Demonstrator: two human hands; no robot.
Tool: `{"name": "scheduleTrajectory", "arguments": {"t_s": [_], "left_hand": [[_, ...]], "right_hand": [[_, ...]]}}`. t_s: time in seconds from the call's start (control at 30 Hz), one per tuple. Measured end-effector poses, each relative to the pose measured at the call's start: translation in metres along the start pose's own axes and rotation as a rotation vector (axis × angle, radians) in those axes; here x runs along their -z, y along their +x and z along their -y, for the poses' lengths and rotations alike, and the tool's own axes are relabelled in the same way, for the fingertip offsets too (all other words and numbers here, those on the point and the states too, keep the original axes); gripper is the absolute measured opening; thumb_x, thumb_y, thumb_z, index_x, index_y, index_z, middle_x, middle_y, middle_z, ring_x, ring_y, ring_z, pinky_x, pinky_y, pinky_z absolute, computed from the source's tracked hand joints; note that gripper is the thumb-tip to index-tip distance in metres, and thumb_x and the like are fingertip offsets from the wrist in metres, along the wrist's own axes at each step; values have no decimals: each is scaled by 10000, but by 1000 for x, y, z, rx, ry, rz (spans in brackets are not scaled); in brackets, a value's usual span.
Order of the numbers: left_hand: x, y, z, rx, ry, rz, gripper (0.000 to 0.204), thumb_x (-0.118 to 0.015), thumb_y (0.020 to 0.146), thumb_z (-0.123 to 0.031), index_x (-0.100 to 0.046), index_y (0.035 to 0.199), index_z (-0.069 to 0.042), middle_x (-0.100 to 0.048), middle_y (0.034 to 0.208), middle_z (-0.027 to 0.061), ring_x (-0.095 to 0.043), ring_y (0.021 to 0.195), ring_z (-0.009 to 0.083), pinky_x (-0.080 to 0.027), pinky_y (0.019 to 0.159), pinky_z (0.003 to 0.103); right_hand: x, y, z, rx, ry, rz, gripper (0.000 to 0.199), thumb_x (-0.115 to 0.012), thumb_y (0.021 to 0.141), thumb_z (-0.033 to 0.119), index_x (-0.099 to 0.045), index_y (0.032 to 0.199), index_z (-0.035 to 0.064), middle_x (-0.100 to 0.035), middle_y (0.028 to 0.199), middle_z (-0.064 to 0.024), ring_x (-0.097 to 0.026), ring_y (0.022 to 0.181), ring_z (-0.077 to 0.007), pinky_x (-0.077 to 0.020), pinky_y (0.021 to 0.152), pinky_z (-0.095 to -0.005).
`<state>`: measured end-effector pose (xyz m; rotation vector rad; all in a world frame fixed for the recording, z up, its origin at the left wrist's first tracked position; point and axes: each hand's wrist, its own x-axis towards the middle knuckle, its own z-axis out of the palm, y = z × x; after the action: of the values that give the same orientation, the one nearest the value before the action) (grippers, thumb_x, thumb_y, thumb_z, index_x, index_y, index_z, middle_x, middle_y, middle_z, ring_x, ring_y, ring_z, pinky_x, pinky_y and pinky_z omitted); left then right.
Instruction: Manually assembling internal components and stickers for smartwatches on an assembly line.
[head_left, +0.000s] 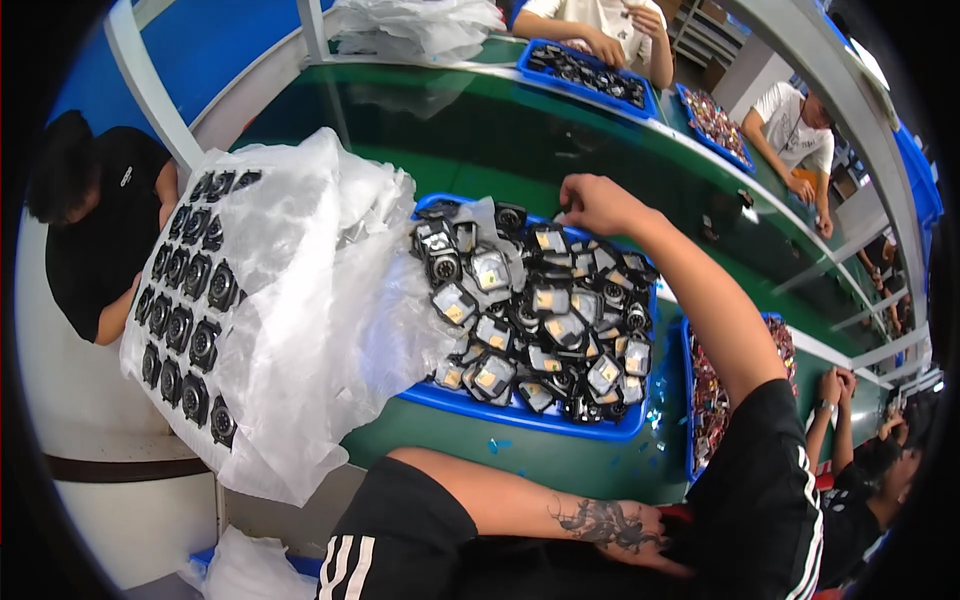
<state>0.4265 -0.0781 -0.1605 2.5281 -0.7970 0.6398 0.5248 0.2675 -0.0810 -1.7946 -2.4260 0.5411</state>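
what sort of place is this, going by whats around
Most likely a factory assembly line: a long green work surface runs across the view, a blue tray is heaped with black plastic parts, and other people are seen working nearby.

Factory workshop: long green worktable (480,135), parts trays (530,421), co-workers (795,135).

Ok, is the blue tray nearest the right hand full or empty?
Full: black watch-shaped pieces lie heaped across the blue tray, hiding most of its floor.
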Motion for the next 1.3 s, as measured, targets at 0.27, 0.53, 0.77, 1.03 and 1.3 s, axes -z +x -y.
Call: {"name": "scheduleTrajectory", "arguments": {"t_s": [0.27, 0.53, 0.77, 1.03, 1.3], "left_hand": [[30, 4, 11, -89, 157, -318, 502, -502, 830, -165, -511, 1309, -313, -583, 746, -11, -577, 625, 150, -463, 570, 274], [42, 6, -6, 802, -1016, -654, 243, -519, 902, -198, -508, 1081, -34, -576, 888, 109, -583, 644, 164, -454, 547, 290], [46, 12, 13, 1009, -1896, -399, 719, -135, 977, -625, -449, 1227, -29, -579, 900, 132, -551, 627, 171, -422, 524, 263], [70, 24, 28, 1014, -1926, -751, 468, -267, 1036, -432, -443, 1314, -99, -590, 1095, 149, -477, 663, 130, -361, 512, 227], [110, 32, 47, 1075, -1921, -1156, 471, -431, 927, -314, -469, 1296, -24, -550, 1264, 202, -606, 847, 254, -483, 655, 320]], "right_hand": [[35, -45, -36, 139, 168, -222, 179, -680, 799, 175, -675, 908, 33, -690, 832, -141, -665, 782, -277, -514, 725, -372], [64, -328, 19, 183, 170, -342, 164, -712, 755, 58, -696, 918, 63, -667, 841, -73, -621, 811, -261, -482, 750, -375], [-42, -403, 53, -101, 463, -477, 224, -755, 748, 117, -639, 923, 38, -597, 757, -68, -593, 733, -248, -482, 662, -345], [-68, -453, -1, -676, 327, -1184, 206, -716, 781, 68, -673, 974, 11, -664, 885, -111, -628, 748, -212, -497, 668, -316], [-85, -476, -23, -863, 483, -973, 161, -709, 805, 68, -657, 934, -14, -643, 716, -64, -618, 703, -119, -485, 665, -269]]}}
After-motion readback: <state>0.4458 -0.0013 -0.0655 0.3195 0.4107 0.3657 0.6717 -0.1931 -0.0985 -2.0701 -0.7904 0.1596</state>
